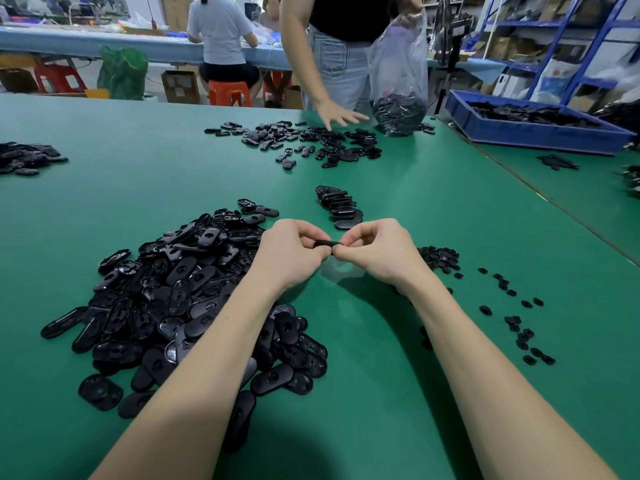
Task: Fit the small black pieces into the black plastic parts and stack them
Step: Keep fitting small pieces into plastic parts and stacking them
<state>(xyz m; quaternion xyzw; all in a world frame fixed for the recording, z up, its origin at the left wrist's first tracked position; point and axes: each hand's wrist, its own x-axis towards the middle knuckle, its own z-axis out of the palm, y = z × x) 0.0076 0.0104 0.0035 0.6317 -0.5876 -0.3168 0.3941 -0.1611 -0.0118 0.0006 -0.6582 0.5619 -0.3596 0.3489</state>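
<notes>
My left hand (294, 252) and my right hand (375, 249) meet above the green table (381, 393) and pinch one black plastic part (326, 243) between their fingertips, seen edge-on. A big heap of loose oval black parts (180, 299) lies to the left under my left forearm. Beyond my hands a slanted stack of parts (341, 206) rests on the table. Small black pieces (440, 258) sit in a little pile by my right hand, with more scattered (519, 327) to the right. Whether a small piece sits in the held part is hidden by my fingers.
Across the table a standing person spreads a hand (341, 116) over another spread of parts (311, 140) and holds a clear bag of parts (398, 109). A blue bin (533, 133) stands far right. A further pile (27, 157) lies at the far left.
</notes>
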